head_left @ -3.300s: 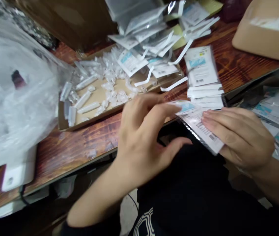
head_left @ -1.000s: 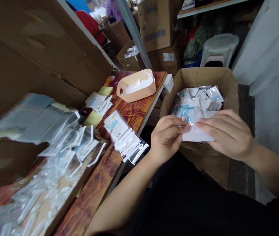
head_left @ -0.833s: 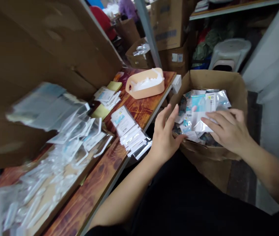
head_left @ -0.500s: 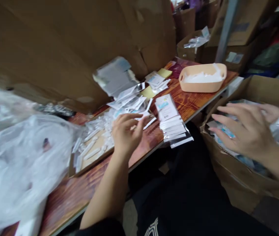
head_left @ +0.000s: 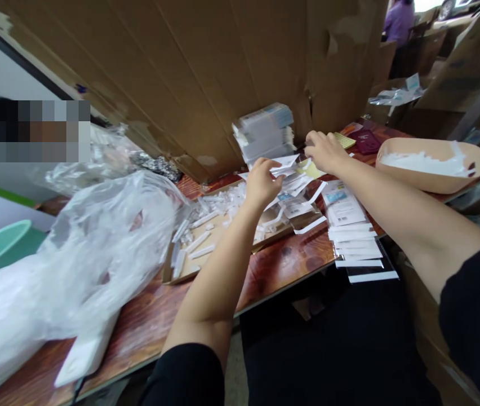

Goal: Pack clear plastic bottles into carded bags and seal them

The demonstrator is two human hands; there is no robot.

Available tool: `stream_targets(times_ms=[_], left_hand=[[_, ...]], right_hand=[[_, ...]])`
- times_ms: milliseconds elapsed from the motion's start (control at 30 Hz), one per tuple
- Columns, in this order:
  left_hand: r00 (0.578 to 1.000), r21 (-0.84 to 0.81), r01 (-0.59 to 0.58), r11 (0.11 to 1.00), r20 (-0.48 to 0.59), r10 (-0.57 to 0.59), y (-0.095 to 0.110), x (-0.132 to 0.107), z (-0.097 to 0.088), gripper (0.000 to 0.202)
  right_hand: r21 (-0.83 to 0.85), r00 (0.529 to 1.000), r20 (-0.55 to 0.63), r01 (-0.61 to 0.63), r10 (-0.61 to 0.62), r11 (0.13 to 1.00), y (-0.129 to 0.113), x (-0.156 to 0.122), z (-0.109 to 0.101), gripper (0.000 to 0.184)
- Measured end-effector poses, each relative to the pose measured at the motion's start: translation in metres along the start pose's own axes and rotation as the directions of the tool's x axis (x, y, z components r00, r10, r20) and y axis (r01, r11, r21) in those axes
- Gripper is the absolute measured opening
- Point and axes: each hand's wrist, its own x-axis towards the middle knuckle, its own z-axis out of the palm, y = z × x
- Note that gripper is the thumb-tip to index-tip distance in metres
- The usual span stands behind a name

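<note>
My left hand [head_left: 263, 183] hovers over the right part of a shallow cardboard tray [head_left: 223, 223] of small clear plastic tubes. Its thumb and forefinger are bent with a gap between them, and I see nothing held. My right hand [head_left: 327, 151] reaches across the table to the far side of a loose pile of clear packets [head_left: 297, 206] with white strips. Its fingers curve downward, apart, with the thumb mostly hidden. Beneath my right forearm lies an overlapping row of packets with printed cards [head_left: 343, 206]. Behind both hands leans a stack of clear sleeves or cards [head_left: 265, 129].
A peach plastic basket [head_left: 417, 183] with white pieces stands at right. Yellow note pads [head_left: 344, 141] and a dark red item [head_left: 365, 141] lie behind. Left are a large clear plastic bag [head_left: 109, 242], a white device [head_left: 85, 352] and a green basin [head_left: 7, 245]. A tall cardboard sheet [head_left: 206, 79] walls the back.
My right hand has swung left from above the open carton to the packet pile. My left hand remains near the tray and packets. The view has turned left.
</note>
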Motion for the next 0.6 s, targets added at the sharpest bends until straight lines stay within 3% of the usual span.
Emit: stream_targets(times_ms=[67, 133, 267, 333, 400, 467, 533, 600], left_hand=[[0.999, -0.021, -0.036, 0.999, -0.010, 0.036, 0.000, 0.010, 0.004, 0.019], [0.993, -0.042, -0.081, 0.996, -0.091, 0.077, 0.002, 0.019, 0.003, 0.010], [0.914, -0.204, -0.275, 0.940, -0.357, 0.190, 0.020, 0.025, -0.022, 0.009], [0.909, -0.388, -0.338, 0.857, -0.370, 0.191, 0.038, 0.014, -0.039, 0.006], [0.950, -0.585, -0.299, 0.754, -0.257, 0.177, 0.060, -0.003, -0.055, 0.006], [0.979, -0.716, -0.199, 0.670, -0.125, 0.158, 0.080, -0.023, -0.066, 0.017], [0.993, -0.790, -0.050, 0.610, 0.029, 0.119, 0.096, -0.042, -0.071, 0.025], [0.979, -0.826, 0.120, 0.551, 0.192, 0.074, 0.107, -0.059, -0.071, 0.027]], right_hand=[[0.035, 0.998, -0.053, 0.023, -0.022, 0.999, -0.003, 0.007, -0.005, 0.021], [0.071, 0.990, -0.138, 0.041, -0.031, 0.997, -0.008, 0.011, -0.022, 0.016], [0.197, 0.937, -0.347, 0.109, -0.035, 0.974, -0.026, -0.002, -0.089, 0.010], [0.339, 0.906, -0.423, 0.145, 0.013, 0.929, -0.036, -0.020, -0.126, 0.012], [0.497, 0.893, -0.447, 0.199, 0.052, 0.845, -0.045, -0.044, -0.155, 0.015], [0.628, 0.911, -0.404, 0.213, 0.079, 0.748, -0.049, -0.069, -0.174, 0.018], [0.757, 0.944, -0.306, 0.161, 0.125, 0.634, -0.049, -0.092, -0.182, 0.024], [0.897, 0.979, -0.120, 0.035, 0.165, 0.441, -0.044, -0.116, -0.183, 0.035]])
